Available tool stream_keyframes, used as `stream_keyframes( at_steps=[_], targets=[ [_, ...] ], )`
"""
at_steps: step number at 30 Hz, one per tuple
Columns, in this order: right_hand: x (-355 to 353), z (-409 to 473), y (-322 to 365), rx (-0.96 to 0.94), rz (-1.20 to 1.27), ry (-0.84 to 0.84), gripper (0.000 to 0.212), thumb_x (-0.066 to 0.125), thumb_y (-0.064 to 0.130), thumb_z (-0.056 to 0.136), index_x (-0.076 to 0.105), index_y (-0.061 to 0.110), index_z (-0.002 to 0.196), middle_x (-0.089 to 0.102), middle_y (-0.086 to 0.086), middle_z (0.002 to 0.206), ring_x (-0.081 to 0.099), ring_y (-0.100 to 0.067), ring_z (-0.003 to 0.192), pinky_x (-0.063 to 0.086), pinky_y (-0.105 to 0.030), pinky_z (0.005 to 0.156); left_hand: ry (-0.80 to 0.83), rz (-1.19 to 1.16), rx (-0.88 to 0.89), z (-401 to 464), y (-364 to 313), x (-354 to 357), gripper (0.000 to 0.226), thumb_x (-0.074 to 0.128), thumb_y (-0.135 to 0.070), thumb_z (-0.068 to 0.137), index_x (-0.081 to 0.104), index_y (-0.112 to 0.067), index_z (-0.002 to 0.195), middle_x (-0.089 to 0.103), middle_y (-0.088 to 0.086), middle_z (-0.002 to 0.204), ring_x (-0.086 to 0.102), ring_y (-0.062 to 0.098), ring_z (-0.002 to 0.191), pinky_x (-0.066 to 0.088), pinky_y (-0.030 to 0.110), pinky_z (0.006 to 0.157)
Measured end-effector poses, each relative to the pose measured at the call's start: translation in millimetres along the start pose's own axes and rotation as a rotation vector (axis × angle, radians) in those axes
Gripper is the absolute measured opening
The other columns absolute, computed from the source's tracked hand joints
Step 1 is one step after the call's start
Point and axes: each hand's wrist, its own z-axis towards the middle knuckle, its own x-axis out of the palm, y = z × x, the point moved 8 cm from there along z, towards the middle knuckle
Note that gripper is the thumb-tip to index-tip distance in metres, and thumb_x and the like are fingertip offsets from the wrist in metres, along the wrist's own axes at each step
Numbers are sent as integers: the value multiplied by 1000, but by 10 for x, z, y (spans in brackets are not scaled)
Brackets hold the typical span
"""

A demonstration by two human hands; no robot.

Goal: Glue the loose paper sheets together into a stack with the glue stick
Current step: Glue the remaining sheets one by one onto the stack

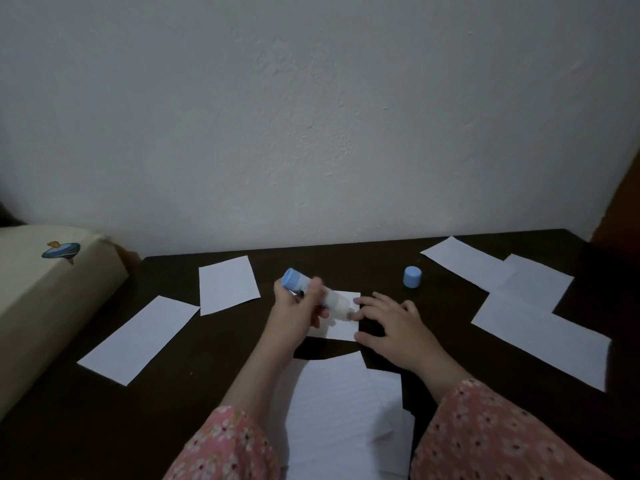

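My left hand (298, 308) grips an uncapped glue stick (313, 292) with a blue base, its tip tilted down onto a small white sheet (343, 327) at the table's middle. My right hand (391, 327) lies flat with spread fingers, pressing the right edge of that sheet. The blue cap (412, 277) stands alone to the right. Loose white sheets lie around: one at far left (138, 339), one behind it (227, 284), overlapping ones at the right (535, 327), and a larger sheet (343, 417) between my forearms.
A dark wooden table (214, 362) stands against a white wall. A beige padded object (45, 289) with a small blue sticker borders the table's left side. My sleeves are pink with a floral print.
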Motion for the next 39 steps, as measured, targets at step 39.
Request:
stream_keyframes(
  at_steps=[39],
  targets=[
    [32, 44, -24, 12, 47, 22, 25, 55, 41, 92, 57, 44, 117, 31, 23, 149, 11, -3, 144, 3, -49, 116, 210, 471, 151, -55, -35, 149, 71, 59, -20, 93, 20, -59, 137, 43, -13, 120, 42, 4, 109, 37, 25, 90]
  ],
)
